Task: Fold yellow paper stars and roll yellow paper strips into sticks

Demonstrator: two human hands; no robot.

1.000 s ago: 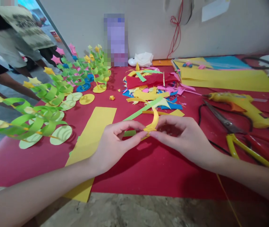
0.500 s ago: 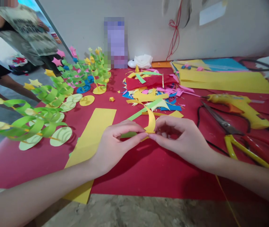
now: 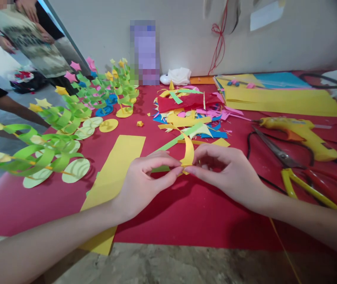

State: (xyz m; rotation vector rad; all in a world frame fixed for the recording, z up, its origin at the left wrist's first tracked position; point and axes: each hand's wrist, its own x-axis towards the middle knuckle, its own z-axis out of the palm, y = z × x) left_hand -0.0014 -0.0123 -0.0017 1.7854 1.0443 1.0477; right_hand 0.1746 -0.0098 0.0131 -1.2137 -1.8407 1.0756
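Between the fingertips of both hands is a narrow yellow paper strip (image 3: 189,151), its free end curling upward and its lower part folded. My left hand (image 3: 148,179) pinches the folded part from the left. From the right, my right hand (image 3: 226,171) pinches the same fold with thumb and forefinger. The fold itself is partly covered by the fingers. Under my left wrist lies a long yellow paper sheet (image 3: 113,173). Just beyond the hands, a heap of coloured paper scraps (image 3: 189,118) rests on the red table surface (image 3: 168,225).
Green paper-spiral plants (image 3: 44,150) with paper stars crowd the left side. To the right lie scissors (image 3: 287,157), a yellow glue gun (image 3: 301,134) with its cord, and yellow card sheets (image 3: 281,101). A pixelated upright panel (image 3: 145,53) leans on the wall. People (image 3: 23,39) stand at upper left.
My fingers have shifted slightly around the fold, and a little more of the yellow strip shows below them. In the background, the people at upper left have moved.
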